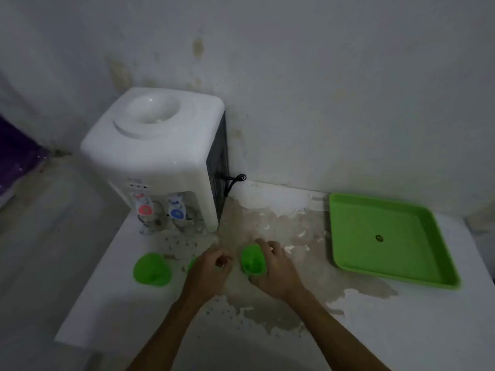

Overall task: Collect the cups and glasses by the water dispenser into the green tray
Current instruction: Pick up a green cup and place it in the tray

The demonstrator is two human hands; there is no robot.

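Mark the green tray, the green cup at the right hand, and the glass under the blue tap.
green tray [359,231]: head view, bare floor of the tray.
green cup [251,259]: head view, its visible side.
glass [188,222]: head view, its clear wall under the blue tap [176,212].

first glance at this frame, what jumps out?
The white water dispenser stands at back left against the stained wall, with clear glasses under its red and blue taps. At far right lies the bright green tray, nothing in it yet. In the foreground the right hand wraps a green cup, the left hand is beside it, and another green cup sits further left on the peeling counter.
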